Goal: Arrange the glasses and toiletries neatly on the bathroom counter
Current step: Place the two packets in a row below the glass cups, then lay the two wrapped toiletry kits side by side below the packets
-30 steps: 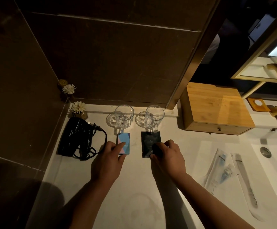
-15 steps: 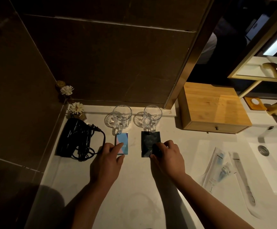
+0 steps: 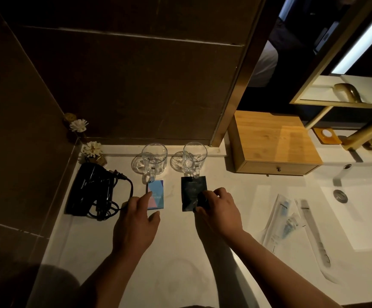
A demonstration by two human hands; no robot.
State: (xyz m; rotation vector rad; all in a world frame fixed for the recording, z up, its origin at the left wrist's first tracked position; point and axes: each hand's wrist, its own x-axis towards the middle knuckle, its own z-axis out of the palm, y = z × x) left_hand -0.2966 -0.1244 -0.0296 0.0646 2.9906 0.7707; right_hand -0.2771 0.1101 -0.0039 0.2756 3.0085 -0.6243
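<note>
Leftmost, far corner: white flower ornament [image 3: 92, 149] against the wall.
Hair dryer [image 3: 91, 190]: black, cord coiled, flat on tabletop [image 3: 169, 252].
Left glass mug [image 3: 154, 158]: upright, near back wall, handle toward viewer.
Blue-pink box [image 3: 157, 194]: flat, just in front of left mug.
Left hand [image 3: 133, 225]: grip spread, index fingertip touching the box.
Right glass mug [image 3: 194, 155]: upright, beside the left mug.
Black sachet [image 3: 191, 190]: flat, in front of right mug.
Right hand [image 3: 219, 213]: grip pinching the sachet's near right corner.
Wooden drawer box [image 3: 271, 143]: right of mugs.
Wrapped toothbrush kit [image 3: 285, 221]: flat beside the sink [image 3: 362, 210].
</note>
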